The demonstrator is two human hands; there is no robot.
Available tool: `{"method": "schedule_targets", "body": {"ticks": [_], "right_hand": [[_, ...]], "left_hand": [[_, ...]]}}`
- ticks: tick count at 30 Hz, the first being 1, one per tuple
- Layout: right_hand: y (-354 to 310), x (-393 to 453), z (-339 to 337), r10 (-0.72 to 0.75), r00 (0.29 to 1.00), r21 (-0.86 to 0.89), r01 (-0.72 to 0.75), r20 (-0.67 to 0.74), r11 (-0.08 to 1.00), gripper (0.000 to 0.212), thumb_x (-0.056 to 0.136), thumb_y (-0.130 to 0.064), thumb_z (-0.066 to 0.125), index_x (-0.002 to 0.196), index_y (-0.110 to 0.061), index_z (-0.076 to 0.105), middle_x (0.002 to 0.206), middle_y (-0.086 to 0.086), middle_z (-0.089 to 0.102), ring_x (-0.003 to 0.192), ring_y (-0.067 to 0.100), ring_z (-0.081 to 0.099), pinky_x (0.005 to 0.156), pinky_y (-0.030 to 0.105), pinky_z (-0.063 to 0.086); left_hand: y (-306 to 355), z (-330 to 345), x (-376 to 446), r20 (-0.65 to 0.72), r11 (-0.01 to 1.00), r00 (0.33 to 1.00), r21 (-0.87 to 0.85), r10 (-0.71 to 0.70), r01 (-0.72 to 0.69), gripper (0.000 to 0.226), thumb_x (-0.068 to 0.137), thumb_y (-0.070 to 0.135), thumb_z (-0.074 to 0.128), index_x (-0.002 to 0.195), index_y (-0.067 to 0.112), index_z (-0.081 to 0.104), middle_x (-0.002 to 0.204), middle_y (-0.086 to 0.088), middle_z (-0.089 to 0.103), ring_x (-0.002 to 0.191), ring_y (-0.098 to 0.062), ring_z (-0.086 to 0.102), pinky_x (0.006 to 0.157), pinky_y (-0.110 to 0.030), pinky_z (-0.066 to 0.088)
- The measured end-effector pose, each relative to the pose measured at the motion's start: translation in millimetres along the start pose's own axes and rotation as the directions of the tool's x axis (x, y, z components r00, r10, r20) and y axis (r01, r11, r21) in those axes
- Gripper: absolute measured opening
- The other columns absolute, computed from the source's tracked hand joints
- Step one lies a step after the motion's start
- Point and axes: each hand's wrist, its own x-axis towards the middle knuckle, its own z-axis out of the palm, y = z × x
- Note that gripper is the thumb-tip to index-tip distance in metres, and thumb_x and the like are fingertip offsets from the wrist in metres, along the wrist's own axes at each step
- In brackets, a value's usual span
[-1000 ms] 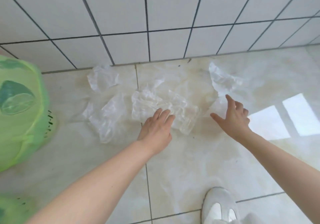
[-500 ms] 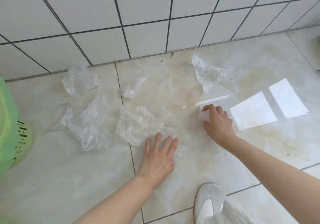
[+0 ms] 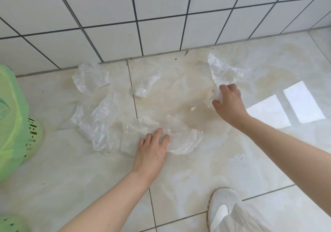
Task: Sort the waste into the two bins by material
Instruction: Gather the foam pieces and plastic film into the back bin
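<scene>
At centre frame our left hand (image 3: 152, 151) lay flat, fingers spread, on a clear plastic sheet (image 3: 180, 138); at right, our right hand (image 3: 228, 102) was clenched on another crumpled plastic piece (image 3: 215, 97). A green bin (image 3: 12, 124) stood far left.

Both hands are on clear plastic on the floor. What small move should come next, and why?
Probably close the left hand on the plastic sheet: its fingers lie flat on it, not gripping, while the right hand already pinches a scrap. The green bin stands at left.
</scene>
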Motion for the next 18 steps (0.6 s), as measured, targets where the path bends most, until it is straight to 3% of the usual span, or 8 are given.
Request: {"method": "schedule_targets", "body": {"ticks": [3,6,10,13,15,16,18], "right_hand": [[-7.6,29.0,-6.9,-0.007,1.000,-0.066,0.005,-0.025,0.998,0.042,0.083,-0.006,0.052,0.124,0.000,0.043,0.124,0.027,0.039,0.114,0.043,0.037,0.099,0.044,0.031],[-13.0,59.6,-9.3,0.092,0.995,-0.171,-0.084,0.041,0.982,0.042,0.085,-0.013,0.051,0.125,-0.002,0.041,0.138,0.023,0.031,0.124,0.042,0.031,0.100,0.048,0.032],[-19.6,84.3,-8.6,0.208,0.964,-0.371,-0.134,0.165,0.919,0.042,0.084,-0.017,0.051,0.124,-0.007,0.042,0.147,0.016,0.023,0.131,0.039,0.026,0.104,0.047,0.027],[-14.9,91.5,-1.0,0.222,0.933,-0.351,-0.114,0.282,0.929,0.038,0.085,-0.016,0.046,0.122,-0.006,0.040,0.134,0.017,0.038,0.126,0.041,0.034,0.104,0.051,0.030],[-15.3,89.8,5.7,0.208,0.941,-0.324,-0.115,0.267,0.939,0.034,0.088,-0.014,0.045,0.120,-0.005,0.038,0.128,0.018,0.040,0.121,0.042,0.038,0.099,0.052,0.034],[-16.4,87.2,8.9,0.183,0.956,-0.328,-0.101,0.229,0.939,0.031,0.088,-0.012,0.046,0.117,-0.005,0.038,0.125,0.019,0.041,0.118,0.042,0.039,0.092,0.051,0.036],[-18.3,79.2,14.6,0.088,0.985,-0.345,-0.033,0.147,0.938,0.030,0.088,-0.006,0.048,0.115,-0.003,0.037,0.119,0.022,0.043,0.110,0.041,0.043,0.080,0.046,0.037]], "left_hand": [[-4.9,-2.2,-0.6,-0.054,0.999,0.998,0.034,0.028,-0.026,0.043,0.055,0.002,0.065,0.096,0.017,0.063,0.097,-0.003,0.061,0.082,-0.027,0.054,0.071,-0.036,0.041],[-8.9,-3.7,-1.7,-0.098,0.999,0.994,0.032,0.037,-0.034,0.044,0.063,0.011,0.054,0.107,0.016,0.058,0.093,0.000,0.057,0.088,-0.026,0.048,0.081,-0.037,0.032],[-14.0,-4.0,-5.7,0.076,1.000,0.997,-0.008,0.013,-0.012,0.082,0.066,0.039,0.051,0.143,0.020,0.030,0.121,-0.006,0.050,0.117,-0.035,0.042,0.099,-0.062,0.031],[-17.8,-7.8,-3.6,0.156,0.992,0.987,-0.116,-0.024,0.042,0.095,0.074,0.044,0.051,0.147,0.043,-0.010,0.154,-0.005,0.007,0.142,-0.044,0.005,0.103,-0.073,0.013],[-18.8,-9.4,0.1,0.181,0.987,0.983,-0.149,-0.029,0.057,0.093,0.084,0.044,0.046,0.135,0.051,-0.032,0.157,0.002,-0.021,0.143,-0.042,-0.017,0.107,-0.071,0.004],[-18.4,-10.3,2.2,0.185,0.991,0.983,-0.131,-0.015,0.040,0.091,0.088,0.043,0.044,0.133,0.051,-0.035,0.157,0.003,-0.022,0.143,-0.042,-0.016,0.107,-0.070,0.003],[-17.2,-13.2,5.9,0.176,0.998,0.984,-0.053,0.036,-0.027,0.093,0.089,0.037,0.050,0.137,0.050,-0.028,0.160,-0.003,-0.002,0.142,-0.044,0.006,0.107,-0.068,0.013]]}}
